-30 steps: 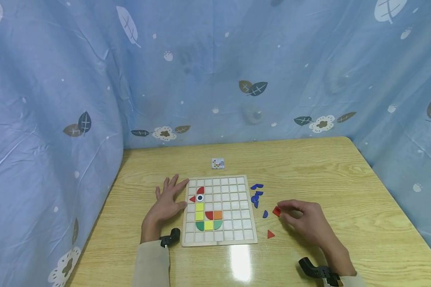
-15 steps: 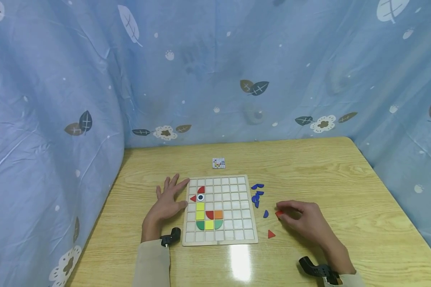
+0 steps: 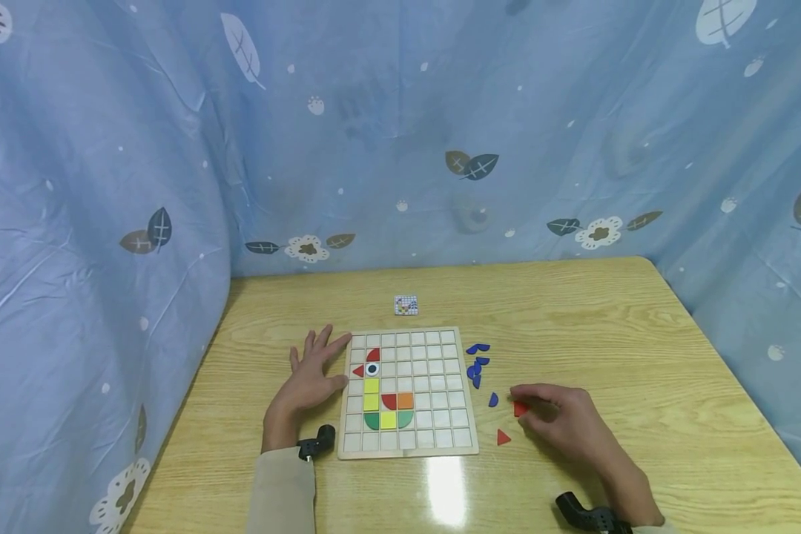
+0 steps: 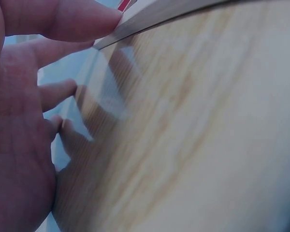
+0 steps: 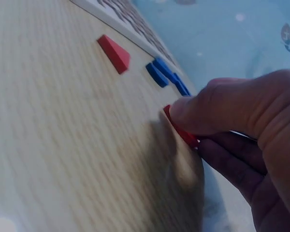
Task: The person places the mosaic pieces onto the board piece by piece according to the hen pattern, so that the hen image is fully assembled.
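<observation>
A square wooden grid board (image 3: 440, 437) lies on the table with flat coloured tiles set in its cells. My left hand (image 3: 312, 377) is spread at the board's left side, its thumb and index finger touching the edge; the left wrist view shows the thumb against the rim. Right of the board, my right hand (image 3: 567, 419) pinches a red tile (image 3: 520, 409) between thumb and fingers, low over the table. Thumb and fingers hide part of that tile (image 5: 183, 133), so its full shape cannot be told. A red triangle tile (image 3: 503, 437) and a blue half-round tile (image 3: 493, 400) lie nearby.
Several blue half-round tiles (image 3: 477, 367) lie loose along the board's right edge. A small printed card (image 3: 406, 305) with a grid picture lies behind the board. A blue patterned curtain (image 3: 400, 133) hangs at the back and both sides of the table (image 3: 574, 311).
My right hand has come slightly down and nearer with the red tile, which has turned between the fingers. My left hand and the tiles on the board stay as they were.
</observation>
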Motion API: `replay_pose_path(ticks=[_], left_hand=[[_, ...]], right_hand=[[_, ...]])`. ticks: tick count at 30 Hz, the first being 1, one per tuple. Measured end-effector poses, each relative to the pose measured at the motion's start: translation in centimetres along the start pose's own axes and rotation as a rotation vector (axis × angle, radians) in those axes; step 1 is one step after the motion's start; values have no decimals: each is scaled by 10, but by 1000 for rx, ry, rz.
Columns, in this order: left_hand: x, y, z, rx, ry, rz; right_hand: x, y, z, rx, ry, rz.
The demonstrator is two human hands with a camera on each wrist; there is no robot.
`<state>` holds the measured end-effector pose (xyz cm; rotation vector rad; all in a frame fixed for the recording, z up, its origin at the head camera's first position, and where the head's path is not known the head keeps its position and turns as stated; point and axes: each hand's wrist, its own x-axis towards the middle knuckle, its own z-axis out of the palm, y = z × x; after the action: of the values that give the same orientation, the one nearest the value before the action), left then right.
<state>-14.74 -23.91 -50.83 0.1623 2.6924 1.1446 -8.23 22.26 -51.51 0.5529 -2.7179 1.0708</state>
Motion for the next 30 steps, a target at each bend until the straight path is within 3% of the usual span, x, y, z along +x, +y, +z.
replay_pose_path(ticks=[8, 19, 30], left_hand=[[0, -2, 0, -32, -7, 18], [1, -3, 0, -14, -5, 17], [1, -3, 0, -18, -5, 20]], right_hand=[[0, 1, 5, 1, 10, -60], [2, -5, 4, -19, 2, -14], [26, -21, 9, 84, -10, -144]])
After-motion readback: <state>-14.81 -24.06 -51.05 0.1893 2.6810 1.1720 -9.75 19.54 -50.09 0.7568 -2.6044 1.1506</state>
